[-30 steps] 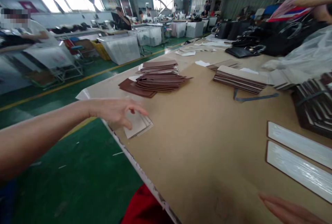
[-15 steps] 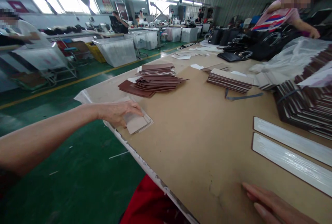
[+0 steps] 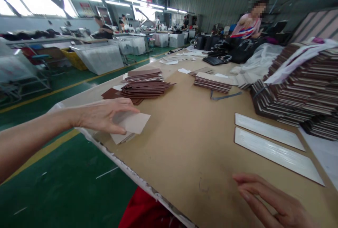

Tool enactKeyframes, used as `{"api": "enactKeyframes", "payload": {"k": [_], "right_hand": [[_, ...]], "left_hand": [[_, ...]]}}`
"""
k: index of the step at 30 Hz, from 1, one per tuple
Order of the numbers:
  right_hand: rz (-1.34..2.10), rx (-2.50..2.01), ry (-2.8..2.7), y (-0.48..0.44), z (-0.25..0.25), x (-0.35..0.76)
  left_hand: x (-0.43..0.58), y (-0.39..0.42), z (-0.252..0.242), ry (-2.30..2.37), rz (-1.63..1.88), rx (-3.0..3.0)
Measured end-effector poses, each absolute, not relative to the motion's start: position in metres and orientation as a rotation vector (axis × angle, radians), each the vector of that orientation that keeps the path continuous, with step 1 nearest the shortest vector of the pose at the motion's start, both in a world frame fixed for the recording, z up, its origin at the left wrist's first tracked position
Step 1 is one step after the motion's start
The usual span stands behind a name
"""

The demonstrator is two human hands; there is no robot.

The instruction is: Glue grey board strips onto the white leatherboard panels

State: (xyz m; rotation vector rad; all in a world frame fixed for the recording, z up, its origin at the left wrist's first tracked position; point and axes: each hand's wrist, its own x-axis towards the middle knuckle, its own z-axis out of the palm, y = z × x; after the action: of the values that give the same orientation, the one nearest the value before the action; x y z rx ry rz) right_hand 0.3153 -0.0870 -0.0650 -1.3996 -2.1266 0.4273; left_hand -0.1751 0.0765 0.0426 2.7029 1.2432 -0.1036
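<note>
My left hand (image 3: pixel 101 115) reaches out to the table's left edge and pinches one pale beige card (image 3: pixel 134 121), lifted just off a small stack of the same cards (image 3: pixel 121 138). My right hand (image 3: pixel 274 205) rests near the front edge of the brown table (image 3: pixel 185 143), fingers stretched out and holding nothing. Two long white strips (image 3: pixel 274 148) lie to the right of centre.
Dark brown leather pieces (image 3: pixel 144 85) are piled farther back, with another flat stack (image 3: pixel 212 81) beyond. A tall heap of brown pieces (image 3: pixel 303 87) stands at the right. A person (image 3: pixel 246 23) works at the far end. Green floor (image 3: pixel 66 192) drops off to the left.
My left hand went from reaching over the beige stack to pinching the top card and lifting it. My right hand slid farther into view. The camera swung to the right.
</note>
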Motion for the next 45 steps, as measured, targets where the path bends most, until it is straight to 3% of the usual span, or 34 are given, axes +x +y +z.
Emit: {"api": "enactKeyframes", "payload": {"k": [6,19,22,25,32,45], "right_hand": [[0.409,-1.284,-2.304,-0.101,-0.019,0.253],[0.358,-1.605,-2.016,-0.131,-0.041,0.298],[0.175,-1.701,-1.804,-0.139,-0.051,0.324],[0.050,-1.816,-1.417,-0.150,-0.058,0.354],[0.222,-1.716,-0.750,-0.167,-0.075,0.374],[0.174,-1.656,-0.809,-0.165,-0.091,0.372]], "left_hand": [[-0.040,0.039,0.026,0.717,0.009,2.886],[0.107,0.035,0.006,0.190,0.112,2.962],[0.122,0.055,0.001,0.137,0.417,2.999],[0.131,0.088,-0.013,0.417,0.740,2.858],[0.169,0.140,-0.073,0.637,0.195,2.722],[0.193,0.136,-0.091,0.697,0.134,2.744]]}}
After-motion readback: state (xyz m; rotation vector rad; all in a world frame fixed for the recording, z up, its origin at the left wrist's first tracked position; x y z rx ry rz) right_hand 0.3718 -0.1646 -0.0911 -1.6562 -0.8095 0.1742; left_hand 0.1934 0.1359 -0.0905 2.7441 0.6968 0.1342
